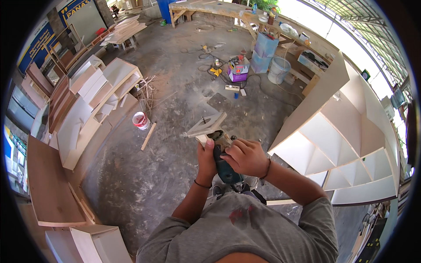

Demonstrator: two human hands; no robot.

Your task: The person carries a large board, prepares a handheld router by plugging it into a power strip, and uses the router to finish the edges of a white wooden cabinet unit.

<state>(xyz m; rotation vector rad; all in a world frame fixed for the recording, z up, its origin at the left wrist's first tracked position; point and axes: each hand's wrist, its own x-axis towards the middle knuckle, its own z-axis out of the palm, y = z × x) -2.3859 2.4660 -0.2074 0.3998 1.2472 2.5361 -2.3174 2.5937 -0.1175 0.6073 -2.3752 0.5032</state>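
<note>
In front of my body I hold a teal and black handheld power tool (229, 171), which looks like a trim router. A pale wooden base plate (206, 126) with a cut-out is fixed at its far end, and a thin dark pin or bit stands up from the plate. My left hand (205, 161) is wrapped round the tool's left side, its thumb up by the plate. My right hand (246, 155) has curled fingers on the right side of the tool, close to a small dark knob (233, 137). Its fingertips are partly hidden.
White-lined cabinets stand at right (346, 144) and left (98, 103). On the concrete floor (131, 184) are a red-stained bucket (140, 120), a wooden strip (148, 136), cables and a purple can (238, 71). A workbench (210, 7) runs along the back.
</note>
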